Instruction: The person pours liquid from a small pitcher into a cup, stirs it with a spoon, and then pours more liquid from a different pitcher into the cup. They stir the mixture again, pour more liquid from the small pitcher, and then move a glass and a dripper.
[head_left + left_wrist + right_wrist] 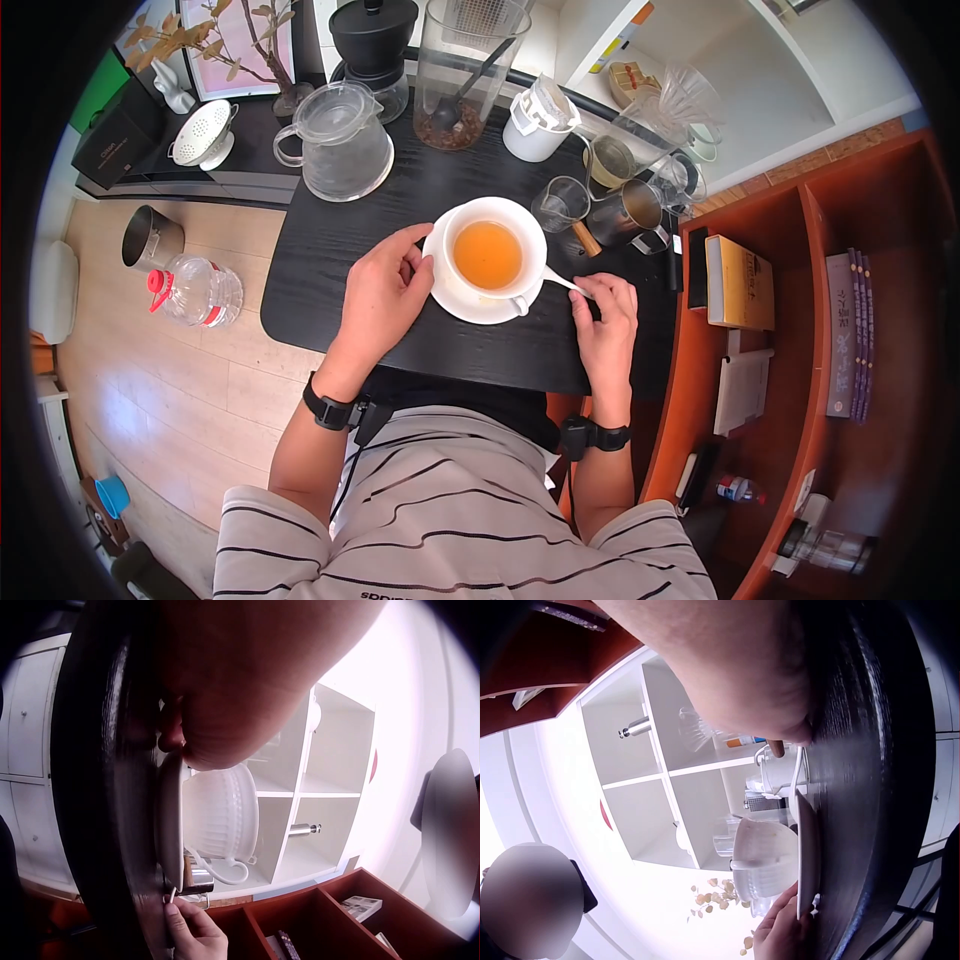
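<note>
Centrally, in the head view, your left hand (385,285) pinches the saucer (458,302) at its rim and your right hand (606,312) pinches the spoon (567,283); the cup (533,245) of tea (488,254) stands on the saucer. Left wrist view: the saucer looks level; hold it so. Right wrist view: the spoon lies low by the rim; guide it gently, lest a knock spill tea.

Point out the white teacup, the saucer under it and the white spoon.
White teacup (223,810): left wrist view, on its ribbed outer wall.
Saucer (450,297): head view, on its bare lower-left rim.
White spoon (564,282): head view, on its handle.
</note>
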{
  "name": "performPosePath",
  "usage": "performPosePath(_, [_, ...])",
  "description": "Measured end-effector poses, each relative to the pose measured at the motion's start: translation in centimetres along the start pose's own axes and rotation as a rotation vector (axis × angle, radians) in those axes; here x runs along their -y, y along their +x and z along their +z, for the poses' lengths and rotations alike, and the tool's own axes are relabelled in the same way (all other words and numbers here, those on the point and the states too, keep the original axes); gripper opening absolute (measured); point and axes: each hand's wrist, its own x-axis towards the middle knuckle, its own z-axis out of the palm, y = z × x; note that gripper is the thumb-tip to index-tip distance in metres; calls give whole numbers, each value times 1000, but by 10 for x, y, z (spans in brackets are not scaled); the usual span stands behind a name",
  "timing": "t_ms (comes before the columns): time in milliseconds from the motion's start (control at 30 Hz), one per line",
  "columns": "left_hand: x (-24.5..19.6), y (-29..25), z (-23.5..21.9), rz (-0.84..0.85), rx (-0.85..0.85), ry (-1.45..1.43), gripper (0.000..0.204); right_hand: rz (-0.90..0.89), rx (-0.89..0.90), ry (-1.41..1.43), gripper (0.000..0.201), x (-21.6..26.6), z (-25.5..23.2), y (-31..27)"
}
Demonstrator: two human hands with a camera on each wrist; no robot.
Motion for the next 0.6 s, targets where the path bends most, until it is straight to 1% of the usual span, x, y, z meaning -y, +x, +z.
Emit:
performPosePath(333, [0, 0, 0, 5, 1, 2, 35, 7, -19, 2, 21, 0, -1, 0])
performPosePath(600, [0, -1, -1, 2, 11, -8, 37, 6, -3, 19, 16, 0, 0, 0])
